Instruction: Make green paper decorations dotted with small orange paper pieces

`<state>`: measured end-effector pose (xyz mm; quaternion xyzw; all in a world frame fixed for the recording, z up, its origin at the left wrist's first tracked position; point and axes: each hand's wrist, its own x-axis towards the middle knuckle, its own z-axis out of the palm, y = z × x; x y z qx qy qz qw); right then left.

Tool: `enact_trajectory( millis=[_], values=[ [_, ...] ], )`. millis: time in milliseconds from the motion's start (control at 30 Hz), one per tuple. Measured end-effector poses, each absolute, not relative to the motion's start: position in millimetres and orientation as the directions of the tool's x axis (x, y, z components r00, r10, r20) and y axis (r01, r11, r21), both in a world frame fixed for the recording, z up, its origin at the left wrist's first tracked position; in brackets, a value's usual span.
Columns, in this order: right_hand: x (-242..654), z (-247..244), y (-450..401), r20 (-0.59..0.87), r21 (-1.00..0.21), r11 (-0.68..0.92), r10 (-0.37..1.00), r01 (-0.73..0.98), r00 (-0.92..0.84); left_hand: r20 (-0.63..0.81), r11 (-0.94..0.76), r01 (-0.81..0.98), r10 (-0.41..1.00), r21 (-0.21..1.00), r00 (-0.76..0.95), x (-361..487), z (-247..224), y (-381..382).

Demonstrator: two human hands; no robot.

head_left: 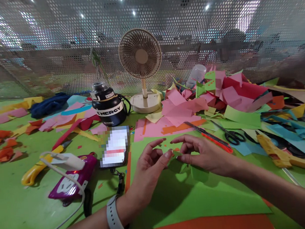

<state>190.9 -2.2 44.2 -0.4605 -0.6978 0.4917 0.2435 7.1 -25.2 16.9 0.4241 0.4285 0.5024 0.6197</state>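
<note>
My left hand (153, 166), with a pale watch strap (115, 219) at its wrist, has its fingers curled and its thumb at the edge of a small piece of green paper (199, 173). From the other side my right hand (200, 155) pinches the same piece between thumb and fingers. Green on green makes its outline hard to follow, and the fingers cover part of it. Small orange bits show by the fingertips. Beneath both hands lies a large green sheet (216, 201), on top of an orange sheet (205, 228).
Right of my hands lie a red-orange cutter (217, 142), black scissors (234, 137) and a yellow glue gun (276, 153). Leftward are a phone (115, 146), a purple device with a charger cable (75, 181) and a yellow-handled tool (36, 171). Behind stand a bottle (109, 109), a fan (140, 55) and paper scraps (178, 107).
</note>
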Motion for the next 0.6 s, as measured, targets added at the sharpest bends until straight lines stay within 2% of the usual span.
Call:
enact_trajectory(
  millis=[167, 500, 600],
  values=[
    [184.4, 44.2, -4.1, -0.109, -0.908, 0.11, 0.87, 0.405, -0.481, -0.082, 0.113, -0.218, 0.986, 0.969, 0.147, 5.6, 12.5, -20.5],
    [188.5, 42.7, -7.4, -0.081, -0.905, 0.125, 0.887, 0.407, -0.454, -0.039, 0.076, -0.236, 0.986, 0.969, 0.16, 2.6, 15.1, -19.5],
    [192.6, 45.2, -6.3, -0.083, -0.907, 0.117, 0.892, 0.405, -0.444, -0.064, 0.101, -0.284, 0.989, 0.954, 0.136, 1.1, 15.7, -18.9]
  ],
)
